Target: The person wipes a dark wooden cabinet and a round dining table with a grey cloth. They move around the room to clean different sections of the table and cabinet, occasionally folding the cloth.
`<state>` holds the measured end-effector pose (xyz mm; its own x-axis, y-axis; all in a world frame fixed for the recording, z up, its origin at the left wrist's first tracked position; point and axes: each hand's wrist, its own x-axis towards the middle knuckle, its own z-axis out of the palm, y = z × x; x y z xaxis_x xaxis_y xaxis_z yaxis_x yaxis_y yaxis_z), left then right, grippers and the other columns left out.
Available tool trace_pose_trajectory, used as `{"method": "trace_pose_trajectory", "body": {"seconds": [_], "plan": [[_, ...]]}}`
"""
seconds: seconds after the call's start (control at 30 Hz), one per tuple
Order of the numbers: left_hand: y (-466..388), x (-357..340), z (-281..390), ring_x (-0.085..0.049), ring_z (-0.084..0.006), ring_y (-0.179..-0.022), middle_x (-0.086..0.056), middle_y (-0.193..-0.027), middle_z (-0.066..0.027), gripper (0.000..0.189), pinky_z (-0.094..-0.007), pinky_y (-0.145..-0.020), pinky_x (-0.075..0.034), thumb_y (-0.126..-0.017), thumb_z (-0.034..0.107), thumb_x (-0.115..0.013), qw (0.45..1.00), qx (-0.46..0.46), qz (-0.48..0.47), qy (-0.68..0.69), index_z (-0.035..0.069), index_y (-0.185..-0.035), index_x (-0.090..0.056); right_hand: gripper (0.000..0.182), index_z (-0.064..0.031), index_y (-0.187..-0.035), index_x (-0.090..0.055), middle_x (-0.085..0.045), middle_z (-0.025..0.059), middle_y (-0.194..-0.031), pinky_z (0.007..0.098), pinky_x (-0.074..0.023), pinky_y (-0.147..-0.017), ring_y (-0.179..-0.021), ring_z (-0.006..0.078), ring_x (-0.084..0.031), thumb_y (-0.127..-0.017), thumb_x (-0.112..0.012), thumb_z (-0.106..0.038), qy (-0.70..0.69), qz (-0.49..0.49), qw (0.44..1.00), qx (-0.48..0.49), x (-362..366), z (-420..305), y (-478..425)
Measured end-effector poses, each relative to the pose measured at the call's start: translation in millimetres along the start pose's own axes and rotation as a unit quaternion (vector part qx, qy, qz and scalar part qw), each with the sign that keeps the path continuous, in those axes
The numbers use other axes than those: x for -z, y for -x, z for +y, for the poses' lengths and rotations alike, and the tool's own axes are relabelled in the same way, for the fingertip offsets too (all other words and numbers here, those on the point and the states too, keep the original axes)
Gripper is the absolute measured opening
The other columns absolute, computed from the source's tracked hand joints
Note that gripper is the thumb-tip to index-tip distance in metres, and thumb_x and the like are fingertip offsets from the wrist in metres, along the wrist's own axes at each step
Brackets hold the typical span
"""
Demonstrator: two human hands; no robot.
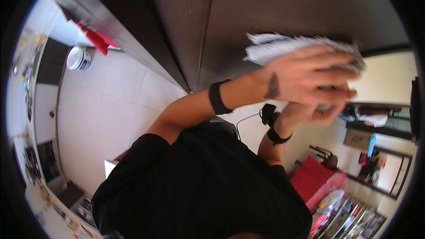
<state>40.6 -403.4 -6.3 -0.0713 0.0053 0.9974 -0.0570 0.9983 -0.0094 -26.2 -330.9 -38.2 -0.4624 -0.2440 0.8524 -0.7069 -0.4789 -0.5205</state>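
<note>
A dark brown panelled surface, like a door or cabinet front (265, 3), rises in front of me. My left hand (308, 73), with a dark mark near the wrist, lies over a pale grey, frayed cloth (282, 44) against its lower right part. The fingers are spread and blurred over the cloth, which bunches beneath them. Just below and partly behind it is my right hand (318, 113), its fingers curled; whether it holds part of the cloth I cannot tell. Black bands circle both forearms, and a small black device (269, 114) with a cable sits at the right wrist.
At the left, a white bucket (78, 59) stands on the tiled floor near a red cloth (98, 39) and a long counter with many small items. A red-covered piece of furniture (312, 176), a cardboard box (357, 139) and a framed mirror or opening are at the right.
</note>
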Motion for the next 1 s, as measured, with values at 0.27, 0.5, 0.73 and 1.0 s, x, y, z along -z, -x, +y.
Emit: {"method": "trace_pose_trajectory", "body": {"seconds": [0.27, 0.5, 0.73, 1.0], "plan": [[160, 52, -27, -0.057, -0.0264, -0.115, -0.065, -0.122, 0.0022, 0.033, -0.0413, -0.095, -0.047, -0.080, 0.021, -0.072, 0.971, 0.005, 0.053, -0.234, 0.030, -0.111, -0.070, 0.022, 0.0060, -0.110, -0.067, -0.066, 0.0193, -0.115, 0.0415, -0.0520, -0.088, -0.102, 0.0332, -0.065, -0.091, -0.059, 0.000, -0.051, -0.212, 0.974, 0.061, -41, 20, 100], [279, 197, 59, -0.052, -0.0401, -0.121, -0.048, -0.139, -0.0173, 0.067, -0.0470, -0.105, -0.044, -0.080, 0.003, -0.066, 0.843, 0.449, -0.160, -0.250, 0.010, -0.143, -0.046, 0.035, 0.0071, -0.117, -0.063, -0.066, 0.0154, -0.115, 0.0382, -0.0478, -0.098, -0.108, 0.0266, -0.063, -0.083, -0.055, 0.009, -0.237, -0.595, 0.742, -0.199, -95, 24, 236], [328, 225, 257, -0.060, -0.0381, -0.116, -0.063, -0.125, -0.0193, 0.065, -0.0462, -0.095, -0.050, -0.078, 0.003, -0.069, 0.694, 0.647, 0.043, -0.312, 0.006, -0.140, -0.050, 0.038, 0.0043, -0.114, -0.061, -0.062, 0.0131, -0.124, 0.0376, -0.0415, -0.106, -0.118, 0.0242, -0.057, -0.079, -0.053, 0.015, -0.385, -0.782, 0.436, -0.224, -61, -33, 278], [259, 162, 446, -0.059, -0.0378, -0.119, -0.052, -0.140, -0.0139, 0.071, -0.0439, -0.098, -0.052, -0.077, -0.004, -0.067, 0.468, 0.624, 0.258, -0.570, 0.011, -0.143, -0.045, 0.038, 0.0040, -0.115, -0.063, -0.064, 0.0113, -0.120, 0.0356, -0.0426, -0.105, -0.117, 0.0227, -0.059, -0.080, -0.052, 0.013, -0.465, -0.869, 0.165, -0.029, -2, -138, 349]]}}
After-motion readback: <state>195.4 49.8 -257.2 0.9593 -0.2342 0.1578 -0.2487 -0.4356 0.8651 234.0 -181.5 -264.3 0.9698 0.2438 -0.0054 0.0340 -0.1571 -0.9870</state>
